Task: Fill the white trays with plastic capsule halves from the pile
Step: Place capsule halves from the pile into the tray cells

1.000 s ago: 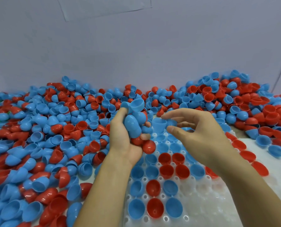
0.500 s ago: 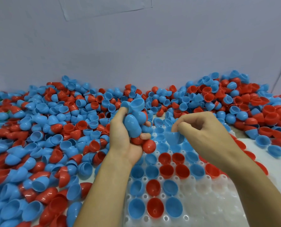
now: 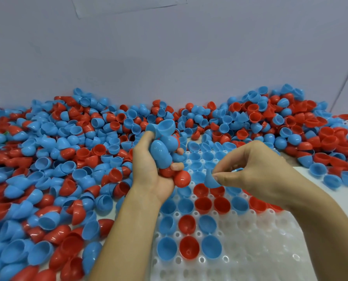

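Blue capsule half point(image 3: 210, 179) pinched above white tray point(image 3: 256, 246), over its part-filled far rows.
Right hand point(image 3: 256, 171) pinches the half between thumb and forefinger, other fingers curled in; left hand point(image 3: 148, 171) just beside it, fingers curled round a clutch of blue and red halves point(image 3: 165, 151), one red half point(image 3: 181, 178) at its lower edge; pile point(image 3: 67, 169) spreads left and behind the tray.

The right hand point(image 3: 256, 171) and its forearm cover the tray point(image 3: 260, 250) cells beneath them; contents there cannot be told. The left hand point(image 3: 148, 171) hides the lower part of its clutch of halves point(image 3: 161, 151). The pile point(image 3: 57, 159) is cut off at the left edge. The tray runs off the bottom edge.
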`<state>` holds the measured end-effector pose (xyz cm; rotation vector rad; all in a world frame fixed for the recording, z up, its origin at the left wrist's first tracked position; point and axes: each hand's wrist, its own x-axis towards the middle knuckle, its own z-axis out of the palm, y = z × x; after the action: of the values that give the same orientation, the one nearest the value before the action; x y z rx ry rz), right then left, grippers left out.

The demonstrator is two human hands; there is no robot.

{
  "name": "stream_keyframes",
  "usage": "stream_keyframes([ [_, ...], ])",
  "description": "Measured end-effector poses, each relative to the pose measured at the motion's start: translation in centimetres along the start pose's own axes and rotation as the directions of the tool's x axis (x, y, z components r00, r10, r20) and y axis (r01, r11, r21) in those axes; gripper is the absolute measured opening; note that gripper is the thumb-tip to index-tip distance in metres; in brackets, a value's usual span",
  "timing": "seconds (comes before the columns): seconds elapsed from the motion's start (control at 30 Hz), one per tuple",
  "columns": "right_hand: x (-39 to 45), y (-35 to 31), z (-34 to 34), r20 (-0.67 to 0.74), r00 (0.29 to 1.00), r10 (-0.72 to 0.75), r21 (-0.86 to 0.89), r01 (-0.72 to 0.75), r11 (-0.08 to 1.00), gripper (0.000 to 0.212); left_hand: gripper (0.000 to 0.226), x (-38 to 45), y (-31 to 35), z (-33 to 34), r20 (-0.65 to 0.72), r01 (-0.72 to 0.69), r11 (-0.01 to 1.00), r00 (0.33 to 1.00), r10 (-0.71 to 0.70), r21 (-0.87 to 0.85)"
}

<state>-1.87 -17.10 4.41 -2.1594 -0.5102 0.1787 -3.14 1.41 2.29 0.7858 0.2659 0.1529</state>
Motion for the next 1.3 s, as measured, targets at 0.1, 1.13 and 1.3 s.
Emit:
stream_keyframes([
  [0.1, -0.3, -0.2, 0.1, 0.031, 0.999, -0.010, -0.016, 0.011, 1.000, 0.016, 0.055, -0.8, -0.2, -0.1, 0.015, 0.000, 1.000, 1.000, 0.000, -0.012],
  [1.13, -4.7, -0.4, 2.2, 0.259, 0.896, 0.362, -0.517, -0.188, 0.835, 0.008, 0.035, -4.6, 0.2, -0.7, 0.056, -0.058, 0.997, 0.997, 0.061, -0.051],
  [1.3, -5.0, -0.6, 2.0, 0.269, 0.901, 0.341, -0.543, -0.151, 0.826, 0.007, 0.035, -4.5, 0.2, -0.7, 0.045, -0.047, 0.998, 0.998, 0.049, -0.050],
])
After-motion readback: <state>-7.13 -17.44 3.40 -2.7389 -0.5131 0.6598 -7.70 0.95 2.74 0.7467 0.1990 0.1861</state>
